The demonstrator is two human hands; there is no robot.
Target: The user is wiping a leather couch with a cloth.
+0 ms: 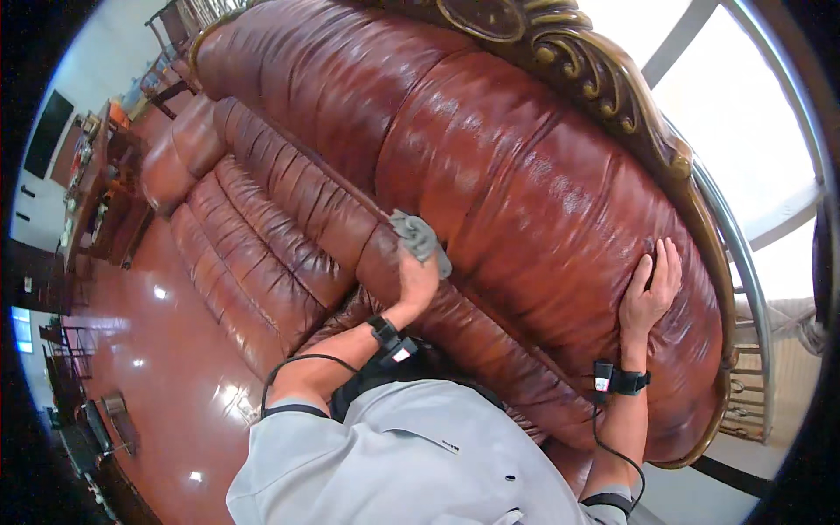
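A crumpled grey cloth [421, 237] is bunched in my left hand [417, 279]. It rests along the crease where the backrest of a reddish-brown leather sofa [499, 164] meets the padded roll below it. Flat against the right part of the backrest lies my right hand [650, 289], holding nothing, its thumb apart from the fingers. Shiny wrinkles and patches show on the leather around it. Straps with small black devices and cables sit on both wrists.
A carved wooden frame [584, 65] borders the top of the backrest. Behind it runs a metal railing [741, 243] beside bright windows. Glossy reddish floor [164, 367] spreads to the left, with wooden furniture [98, 190] beyond it. The seat cushion [249, 262] bulges outward below the backrest.
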